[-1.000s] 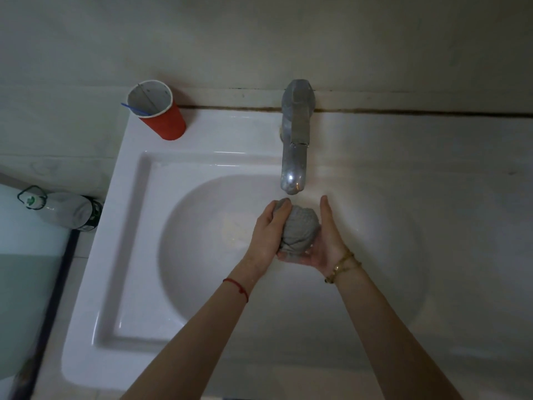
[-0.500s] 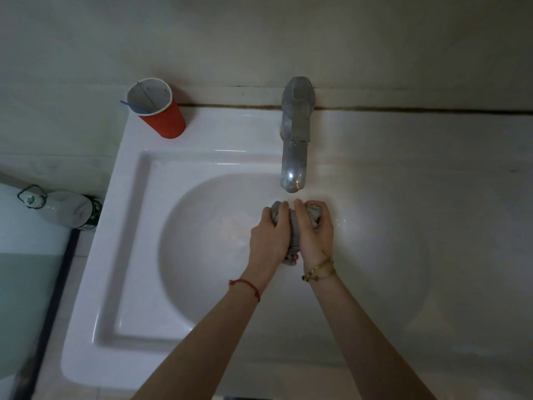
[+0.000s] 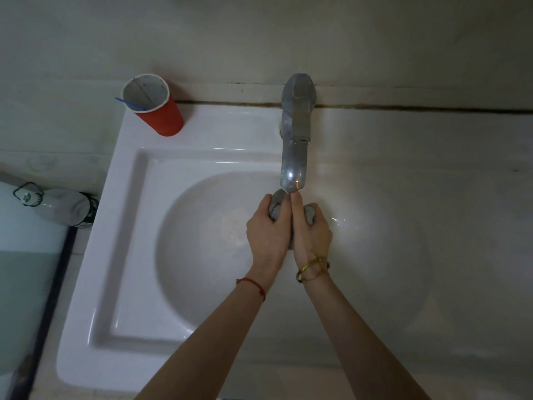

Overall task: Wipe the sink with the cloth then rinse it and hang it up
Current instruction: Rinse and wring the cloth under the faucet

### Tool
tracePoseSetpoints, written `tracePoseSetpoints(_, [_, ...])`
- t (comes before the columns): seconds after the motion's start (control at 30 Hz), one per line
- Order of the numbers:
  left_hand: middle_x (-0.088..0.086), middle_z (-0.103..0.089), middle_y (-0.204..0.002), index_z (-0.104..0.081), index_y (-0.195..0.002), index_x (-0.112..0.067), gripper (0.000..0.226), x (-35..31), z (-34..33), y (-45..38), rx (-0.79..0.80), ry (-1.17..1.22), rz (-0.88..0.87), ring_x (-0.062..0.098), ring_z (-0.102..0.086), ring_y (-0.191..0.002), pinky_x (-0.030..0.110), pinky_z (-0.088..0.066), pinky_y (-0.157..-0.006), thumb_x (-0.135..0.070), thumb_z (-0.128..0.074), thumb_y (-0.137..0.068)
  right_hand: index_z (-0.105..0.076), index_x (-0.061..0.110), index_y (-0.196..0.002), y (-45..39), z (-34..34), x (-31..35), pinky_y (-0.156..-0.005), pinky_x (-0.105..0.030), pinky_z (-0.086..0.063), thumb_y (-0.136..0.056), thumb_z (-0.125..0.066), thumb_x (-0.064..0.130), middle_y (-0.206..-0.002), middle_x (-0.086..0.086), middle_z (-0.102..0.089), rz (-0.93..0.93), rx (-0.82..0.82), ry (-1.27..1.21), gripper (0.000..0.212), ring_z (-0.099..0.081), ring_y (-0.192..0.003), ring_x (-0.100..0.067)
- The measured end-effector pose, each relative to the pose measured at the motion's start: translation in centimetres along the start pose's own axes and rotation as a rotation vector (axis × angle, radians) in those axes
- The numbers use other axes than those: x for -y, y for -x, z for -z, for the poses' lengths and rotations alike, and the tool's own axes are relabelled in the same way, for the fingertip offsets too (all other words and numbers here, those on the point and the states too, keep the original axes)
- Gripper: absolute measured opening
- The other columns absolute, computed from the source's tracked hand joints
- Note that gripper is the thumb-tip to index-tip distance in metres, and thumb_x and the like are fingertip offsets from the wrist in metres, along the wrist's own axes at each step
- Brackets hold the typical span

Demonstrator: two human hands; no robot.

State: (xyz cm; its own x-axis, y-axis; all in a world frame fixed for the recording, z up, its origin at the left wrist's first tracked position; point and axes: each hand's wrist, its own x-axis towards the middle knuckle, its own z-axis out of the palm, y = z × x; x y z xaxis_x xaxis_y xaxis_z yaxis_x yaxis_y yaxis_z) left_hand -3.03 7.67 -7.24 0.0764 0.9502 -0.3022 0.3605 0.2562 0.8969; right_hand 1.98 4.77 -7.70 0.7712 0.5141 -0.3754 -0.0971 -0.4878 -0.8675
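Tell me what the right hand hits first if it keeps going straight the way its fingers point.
Probably the faucet: the right hand, squeezing the grey cloth, points up toward the spout just ahead. Depth is unclear, so it might pass beneath.

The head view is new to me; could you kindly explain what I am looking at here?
A camera worn on a person's head looks down at their two bare hands; there is no robot. The left hand and right hand together squeeze a grey cloth just below the tap, over a white sink. A red cup stands on the sink's back left corner. A bottle lies to the left, beside the sink.
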Motion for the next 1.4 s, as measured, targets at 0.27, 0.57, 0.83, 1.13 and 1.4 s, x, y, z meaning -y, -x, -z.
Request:
tracePoseSetpoints(0.27, [0.001,-0.054,-0.056,-0.055,-0.068,0.001,0.039,-0.1,-0.1,0.0,0.004,0.157,0.099,0.007,-0.05,-0.055,0.023,-0.046,-0.056,-0.029,-0.065,-0.091,-0.051,0.019,-0.05,0.1,-0.8,0.2,-0.046,-0.016,-0.04,-0.09,-0.046,0.062,-0.05,0.005,-0.057,-0.062,0.008,-0.005,0.059,-0.053,-0.046,-0.003])
tracePoseSetpoints(0.57, [0.003,-0.036,-0.054,-0.041,-0.057,-0.009,0.032,0.9,0.2,-0.4,0.066,0.165,0.121,0.015,-0.035,-0.057,0.028,-0.031,-0.056,-0.004,-0.055,-0.086,-0.037,0.026,-0.031,-0.2,-1.1,-1.0,-0.041,-0.015,-0.028,-0.089,-0.051,0.001,-0.033,0.014,-0.033,0.045,0.016,-0.143,0.065,-0.031,-0.037,-0.002])
tracePoseSetpoints(0.83, [-0.002,-0.061,-0.068,-0.058,-0.09,-0.012,0.01,1.2,0.8,-0.9,0.16,-0.039,0.024,0.007,-0.058,-0.059,0.028,-0.055,-0.057,-0.017,-0.051,-0.095,-0.055,0.012,-0.087,-1.2,0.0,-1.6,-0.05,-0.025,-0.048,-0.089,-0.048,0.026,-0.062,0.004,-0.056,0.206,0.126,-0.001,0.016,-0.054,-0.053,-0.003])
tracePoseSetpoints(1.13, [0.0,-0.06,-0.07,-0.051,-0.079,-0.02,0.034,0.9,0.4,-0.5,0.061,-0.171,-0.125,0.017,-0.062,-0.065,0.047,-0.057,-0.064,-0.045,-0.046,-0.1,-0.058,0.015,-0.074,-1.0,-0.1,-0.4,-0.06,-0.031,-0.054,-0.087,-0.054,0.062,-0.068,0.002,-0.065,-0.072,0.069,-0.05,0.049,-0.063,-0.064,-0.013])
tracePoseSetpoints(1.4, [0.007,-0.062,-0.07,-0.058,-0.084,-0.011,0.024,-0.5,0.0,-1.3,0.059,0.061,-0.092,0.006,-0.054,-0.061,0.033,-0.052,-0.062,-0.031,-0.058,-0.099,-0.035,0.025,-0.042,-0.9,-1.5,1.1,-0.046,-0.021,-0.037,-0.092,-0.059,0.041,-0.038,0.012,-0.04,-0.018,-0.083,-0.185,0.058,-0.039,-0.042,-0.004])
